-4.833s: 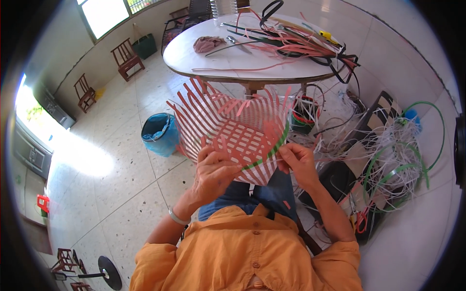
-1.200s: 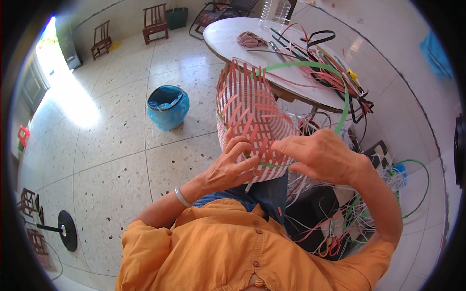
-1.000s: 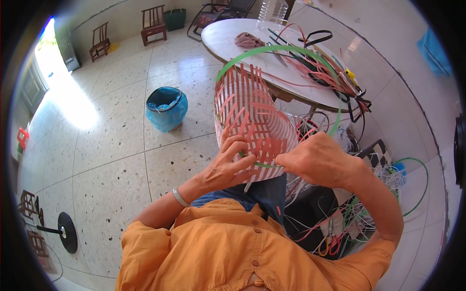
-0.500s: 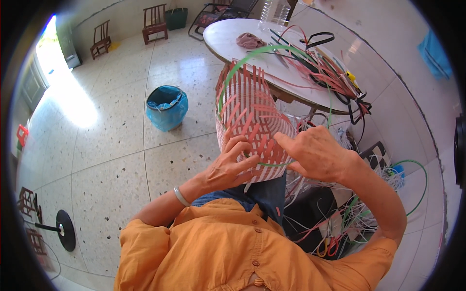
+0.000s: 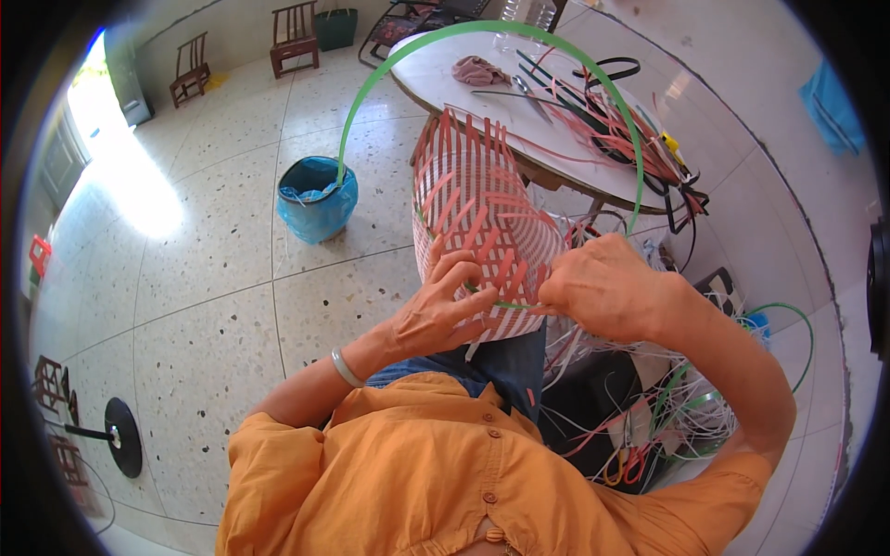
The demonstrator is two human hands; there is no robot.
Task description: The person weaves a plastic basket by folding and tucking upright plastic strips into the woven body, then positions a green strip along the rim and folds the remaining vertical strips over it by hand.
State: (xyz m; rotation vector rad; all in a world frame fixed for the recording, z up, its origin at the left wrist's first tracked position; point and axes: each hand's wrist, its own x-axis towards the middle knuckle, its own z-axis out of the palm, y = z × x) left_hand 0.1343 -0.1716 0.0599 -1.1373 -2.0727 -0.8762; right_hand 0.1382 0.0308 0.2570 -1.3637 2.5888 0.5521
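Observation:
A red-and-white woven basket point(image 5: 482, 227) of flat plastic strips lies across my lap, its loose red strip ends pointing at the table. My left hand point(image 5: 443, 301) is closed on its near left side, fingers curled over the weave. A thin green strip point(image 5: 513, 305) runs along the weave between my hands. My right hand point(image 5: 607, 289) pinches it by the near right side. From behind that hand a long green plastic strip point(image 5: 501, 28) arcs high over the basket, with its free end in front of the bin. The fingertips are partly hidden.
A white oval table point(image 5: 417, 60) beyond holds a pink cloth point(image 5: 477, 70), scissors point(image 5: 528, 93) and bundled strips point(image 5: 640, 153). A blue-lined bin point(image 5: 317, 208) stands at left. Tangled white strips point(image 5: 695, 408) and red-and-yellow-handled scissors point(image 5: 626, 466) lie at right.
My right hand has closed and shifted slightly right, pulling along the green strip. Its arc has swung higher and wider, the free end moving left. My left hand stays at the basket.

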